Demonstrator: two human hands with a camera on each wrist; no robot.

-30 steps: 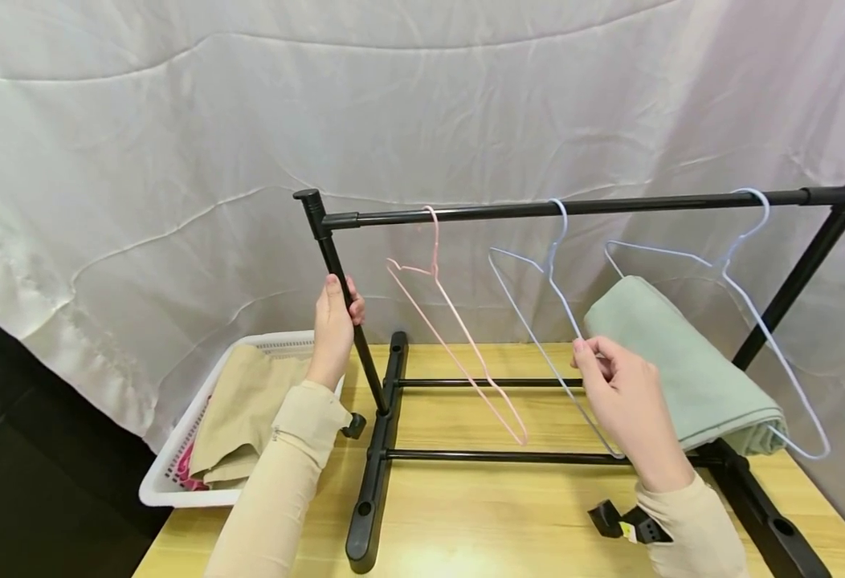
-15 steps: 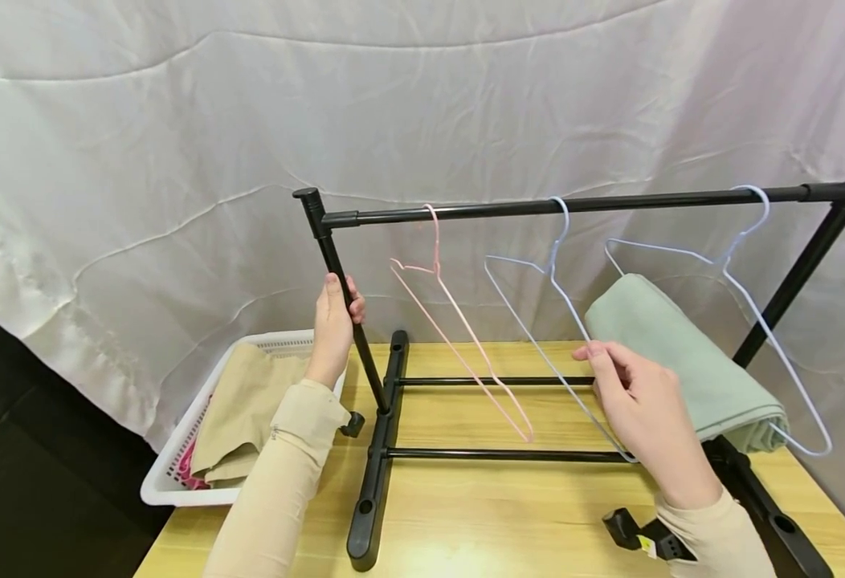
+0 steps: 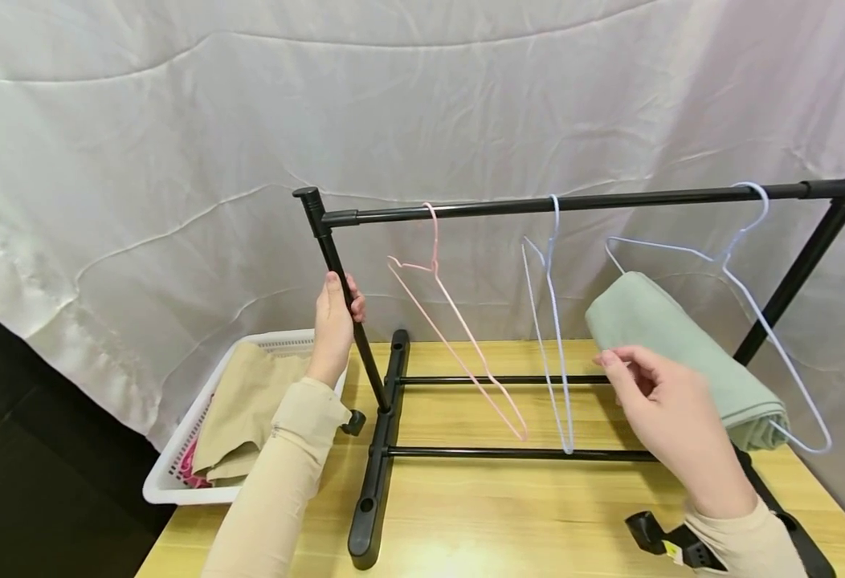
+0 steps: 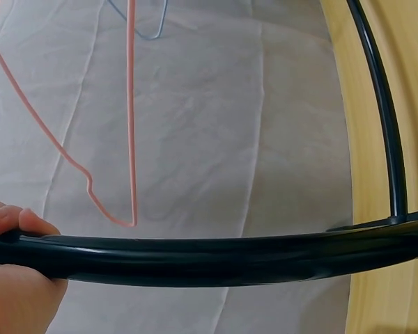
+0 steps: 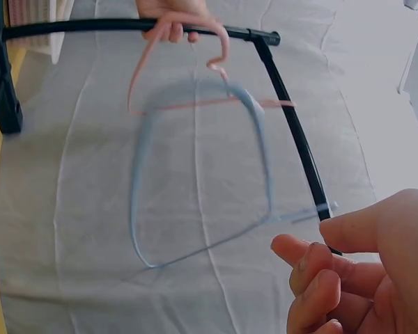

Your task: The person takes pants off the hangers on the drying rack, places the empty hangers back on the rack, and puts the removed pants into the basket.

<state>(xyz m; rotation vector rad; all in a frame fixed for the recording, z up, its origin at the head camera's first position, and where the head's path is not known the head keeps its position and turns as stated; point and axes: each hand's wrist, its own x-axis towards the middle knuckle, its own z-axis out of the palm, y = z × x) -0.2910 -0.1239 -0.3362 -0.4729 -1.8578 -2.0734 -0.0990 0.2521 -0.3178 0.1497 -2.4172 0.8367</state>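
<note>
Since the earlier frame, the right hand [image 3: 671, 417] has shifted away from the middle blue wire hanger [image 3: 558, 333], which has turned to a narrower, more edge-on aspect; the rolled green fabric and the other two hangers hold about the same positions.

Visibility: the middle hanger shows motion blur in the right wrist view. Rolled green fabric [image 3: 683, 337] covers much of the lower part of the right-end blue wire hanger [image 3: 764, 327]. Magenta fabric [image 3: 189, 468] is mostly concealed under folded beige cloth [image 3: 242, 401] in the white plastic basket [image 3: 191, 496]. One end of the black garment rack is cut off by the head view's right edge, and its near foot on that side is partly obscured by the right sleeve. The left wrist view crops the pink wire hanger [image 4: 131, 118] at its top and the left hand at its edge.

Right grip: loosely curled, thumb and forefinger slightly apart, holding nothing. It overlaps the green fabric in the head view; contact cannot be determined.

Left grip: the left hand [image 3: 336, 333] is closed around the rack's upright post [image 4: 195, 261], above the basket side of the tabletop [image 3: 466, 514].

All three hangers hang by their hooks from the black rail [image 3: 495, 209], pink nearest the left hand.
</note>
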